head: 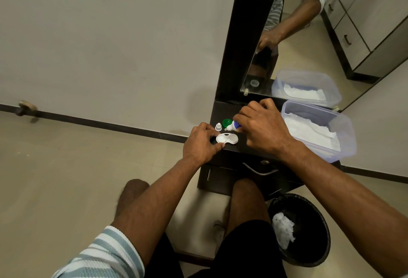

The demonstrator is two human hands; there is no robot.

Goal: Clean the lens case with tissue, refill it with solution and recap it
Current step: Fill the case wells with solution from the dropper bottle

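The left hand [202,143] pins the open lens case [227,138] to the worktop [247,147] so the right hand [262,127], gripping the tilted solution bottle [234,125], can fill it.

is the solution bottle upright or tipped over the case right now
Tipped: the right hand holds the solution bottle nearly sideways, uncapped nozzle angled down toward the lens case.

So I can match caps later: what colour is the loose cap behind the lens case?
Green, beside the solution bottle's tip; seen in the head view.
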